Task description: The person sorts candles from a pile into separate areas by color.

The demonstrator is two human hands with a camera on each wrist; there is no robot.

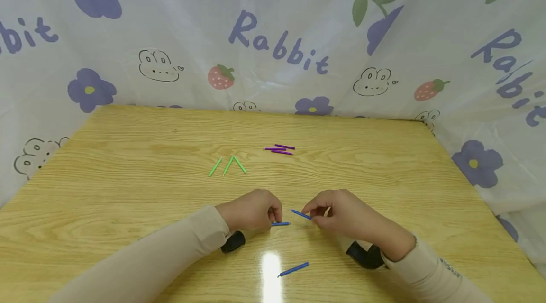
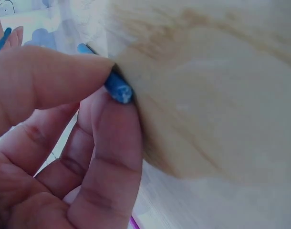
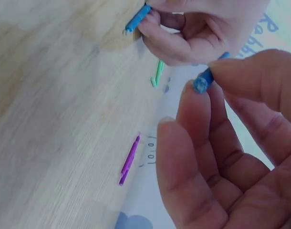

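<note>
My left hand pinches a blue candle between thumb and finger, close over the table, its wick end pointing right. Across from it, my right hand pinches a second blue candle by one end, tilted, with the other end toward the left hand. In the right wrist view that candle's blunt end shows between thumb and fingertip. A third blue candle lies on the wood nearer to me, between the two forearms.
Three green candles lie apart from the hands at the left middle of the wooden table. Farther back, three purple candles lie close together. A printed curtain hangs behind the table and along its sides.
</note>
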